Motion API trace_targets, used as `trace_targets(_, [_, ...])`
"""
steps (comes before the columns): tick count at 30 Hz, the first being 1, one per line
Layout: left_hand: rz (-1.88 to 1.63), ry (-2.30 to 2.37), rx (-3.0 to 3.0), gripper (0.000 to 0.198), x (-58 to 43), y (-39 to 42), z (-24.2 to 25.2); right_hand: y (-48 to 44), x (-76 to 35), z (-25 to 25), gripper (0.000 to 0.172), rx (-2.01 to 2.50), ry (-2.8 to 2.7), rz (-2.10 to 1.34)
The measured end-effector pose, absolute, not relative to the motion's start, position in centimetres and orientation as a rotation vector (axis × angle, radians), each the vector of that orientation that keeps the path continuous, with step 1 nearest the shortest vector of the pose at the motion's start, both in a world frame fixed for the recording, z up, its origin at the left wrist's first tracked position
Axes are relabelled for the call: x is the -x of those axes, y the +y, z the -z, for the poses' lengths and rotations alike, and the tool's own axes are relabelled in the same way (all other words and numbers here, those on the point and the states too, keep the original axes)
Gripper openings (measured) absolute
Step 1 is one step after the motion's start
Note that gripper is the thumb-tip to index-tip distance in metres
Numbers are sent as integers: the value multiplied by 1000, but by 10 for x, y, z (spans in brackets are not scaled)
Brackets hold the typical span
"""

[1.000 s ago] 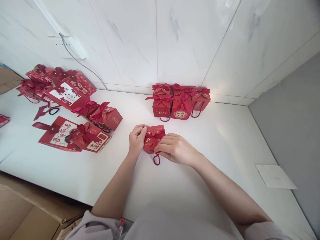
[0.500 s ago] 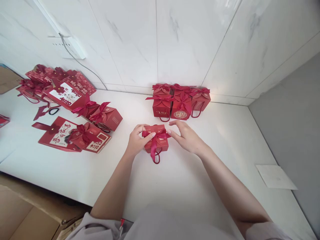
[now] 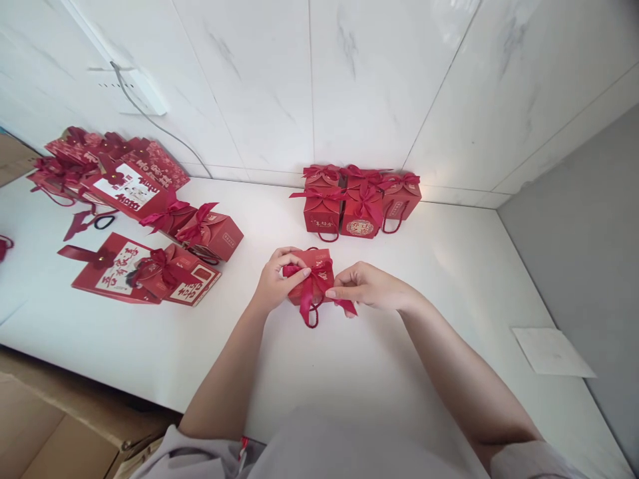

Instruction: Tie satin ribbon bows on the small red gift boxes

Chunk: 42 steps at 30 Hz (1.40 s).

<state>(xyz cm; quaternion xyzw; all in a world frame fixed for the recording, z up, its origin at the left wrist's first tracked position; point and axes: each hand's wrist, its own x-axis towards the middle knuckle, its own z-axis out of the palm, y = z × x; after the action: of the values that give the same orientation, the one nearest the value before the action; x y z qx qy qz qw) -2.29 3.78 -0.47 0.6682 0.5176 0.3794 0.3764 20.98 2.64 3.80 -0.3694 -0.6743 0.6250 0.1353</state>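
A small red gift box (image 3: 322, 258) with gold print sits on the white table in front of me. A dark pink ribbon (image 3: 308, 296) is tied over its top, and a red cord handle loops out on the near side. My left hand (image 3: 282, 276) grips the box's left side, its thumb pressing on the ribbon at the top. At the right side, my right hand (image 3: 360, 287) pinches the other ribbon tail between thumb and fingers; the tail's end sticks out below them.
Several ribboned red gift boxes (image 3: 360, 213) stand in a cluster against the tiled wall. To the left lie more boxes (image 3: 219, 236) and flat red gift bags (image 3: 117, 273). A white paper (image 3: 552, 351) lies at the right edge; an open cardboard box (image 3: 64, 432) stands lower left.
My right hand has moved down and closed its fingers on the ribbon's right tail, drawing it toward the near right. The left hand keeps its place on the box.
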Motion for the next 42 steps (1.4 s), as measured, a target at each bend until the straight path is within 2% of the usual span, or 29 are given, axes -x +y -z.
trace_targets(3, [-985,1362,-1713,12,20,36,4,11,-200,-47,35,1168,-2063,-1609])
trace_targets(7, [-993,1397,-1721,12,18,35,3,-11,-186,-53,22,1334,-2446,-789])
trace_targets(10, [-984,1399,-1706,12,17,34,2,-20,-178,-49,17,1290,-2709,-473])
trace_targets(14, [-982,1391,-1713,16,14,31,0,-19,-174,-41,17,1235,-2833,-487])
trace_targets(19, [-960,1449,-1779,19,12,28,-2,-11,-191,-55,23,1183,-2616,-825])
trace_targets(24, [-956,1409,-1738,18,12,27,-1,-6,-200,-62,28,1539,-2386,-478])
trace_targets(29, [-955,1409,-1727,15,13,27,-2,-9,-185,-50,37,1605,-2545,-353])
trace_targets(35, [-942,1382,-1751,14,14,27,-3,-14,-178,-43,60,1720,-2668,-313])
trace_targets(40, [-914,1324,-1762,13,16,27,-2,8,-197,-35,55,1558,-2695,-179])
trace_targets(42, [-900,1325,-1757,13,16,26,-3,17,-206,-31,55,1501,-2717,-237])
